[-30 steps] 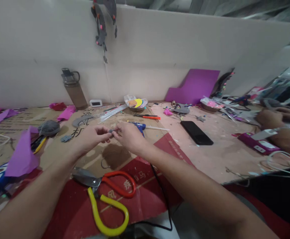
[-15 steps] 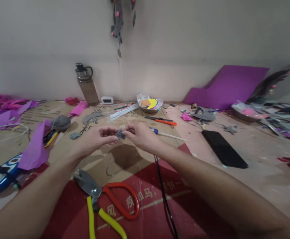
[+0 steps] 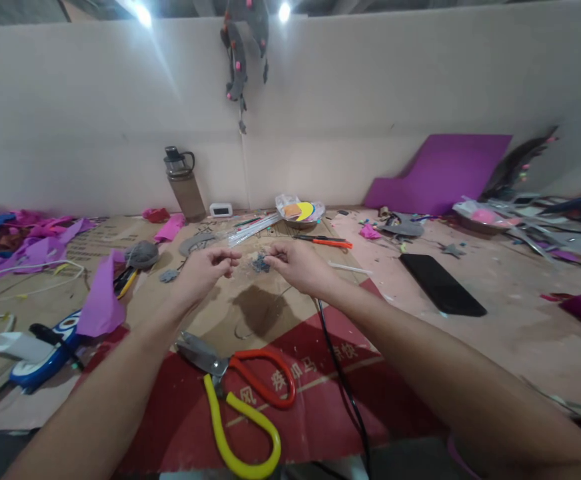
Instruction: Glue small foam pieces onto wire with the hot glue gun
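Between thumb and fingertips, my right hand (image 3: 294, 267) pinches a small, ragged grey-blue piece (image 3: 259, 262) above the cardboard. Blur hides its exact kind. My left hand (image 3: 209, 268) hovers a little to the left, apart from that piece. Its fingers are curled in towards the thumb, and I cannot make out whether something thin is between them. A similar small grey piece (image 3: 169, 275) lies on the cardboard beside my left wrist. Nearer to me rest big scissors (image 3: 215, 367) with one red and one yellow handle.
A black phone (image 3: 440, 283) lies to the right. Behind my hands are a metal bowl (image 3: 300, 219), an orange-handled tool (image 3: 330, 243) and clear sticks (image 3: 255, 229). A bottle (image 3: 186, 190) stands by the wall. Grey yarn (image 3: 142, 255) and purple paper (image 3: 101, 300) sit left; a black cable (image 3: 338, 367) runs towards me.
My hands have drawn apart; the grey-blue piece, earlier between both, is now at my right fingertips only. The view has tilted up, showing ceiling lights.
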